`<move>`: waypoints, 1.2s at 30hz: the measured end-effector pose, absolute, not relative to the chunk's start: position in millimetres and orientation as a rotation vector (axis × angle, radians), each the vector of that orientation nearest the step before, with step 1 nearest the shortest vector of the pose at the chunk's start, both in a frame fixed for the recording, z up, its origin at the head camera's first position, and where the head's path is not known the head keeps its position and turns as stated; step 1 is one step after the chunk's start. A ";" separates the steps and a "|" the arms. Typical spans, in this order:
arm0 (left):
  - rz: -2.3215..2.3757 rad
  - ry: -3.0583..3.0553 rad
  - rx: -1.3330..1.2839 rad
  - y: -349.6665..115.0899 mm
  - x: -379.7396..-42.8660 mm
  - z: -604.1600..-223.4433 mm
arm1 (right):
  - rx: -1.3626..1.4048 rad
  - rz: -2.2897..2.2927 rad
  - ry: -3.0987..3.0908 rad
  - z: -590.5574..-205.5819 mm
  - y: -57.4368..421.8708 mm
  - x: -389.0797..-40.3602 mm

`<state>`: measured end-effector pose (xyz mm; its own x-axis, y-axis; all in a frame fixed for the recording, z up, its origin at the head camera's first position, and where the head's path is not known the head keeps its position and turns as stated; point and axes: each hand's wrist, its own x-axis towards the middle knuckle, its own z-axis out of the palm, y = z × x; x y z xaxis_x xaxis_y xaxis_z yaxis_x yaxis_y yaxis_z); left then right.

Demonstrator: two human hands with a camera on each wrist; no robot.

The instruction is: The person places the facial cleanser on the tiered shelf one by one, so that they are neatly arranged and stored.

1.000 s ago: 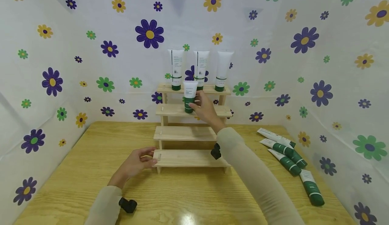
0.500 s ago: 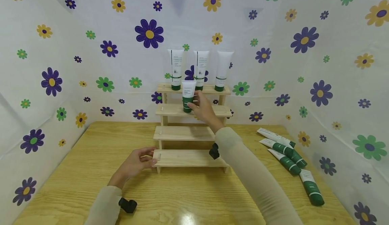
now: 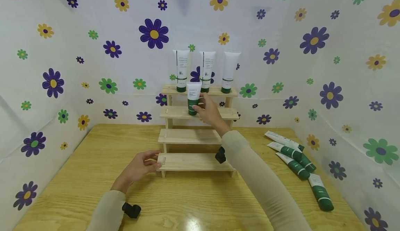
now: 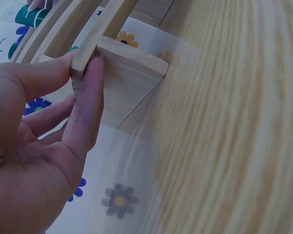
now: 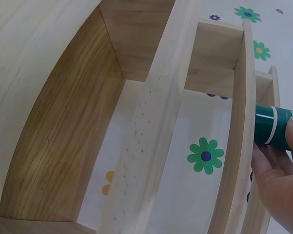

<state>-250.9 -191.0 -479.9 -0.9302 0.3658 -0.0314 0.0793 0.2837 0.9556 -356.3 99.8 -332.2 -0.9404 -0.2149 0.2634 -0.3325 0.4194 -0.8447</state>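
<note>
A wooden stepped display rack (image 3: 193,162) stands on the table. At the left end of its lowest step, my left hand (image 3: 140,168) pinches the board between thumb and fingers, as the left wrist view shows up close. My right hand (image 3: 210,110) holds a white-and-green squeeze tube (image 3: 193,94) upright, cap down, at the second step from the top. In the right wrist view the tube's green cap end (image 5: 265,124) is right at that step's board. Along the top step stand three taller white tubes, a left one (image 3: 181,69), a middle one (image 3: 207,68) and a right one (image 3: 230,71).
Several white-and-green tubes (image 3: 320,193) lie in a loose pile on the right side of the wooden table (image 3: 125,140). A flower-printed cloth (image 3: 125,64) surrounds the table at the back and sides. The rack's two lower steps hold no tubes.
The held tube has shifted slightly left along the second step with my right hand, then stayed put. My left hand has not moved from the rack.
</note>
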 end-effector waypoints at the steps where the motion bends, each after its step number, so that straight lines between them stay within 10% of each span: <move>1: 1.696 2.311 0.409 -190.8 -251.0 -479.7 | 0.494 1.552 -2.550 -332.4 100.1 -356.5; 36: 1.623 2.406 0.386 -186.3 -249.4 -475.4 | 0.467 1.501 -2.412 -337.3 168.1 -319.6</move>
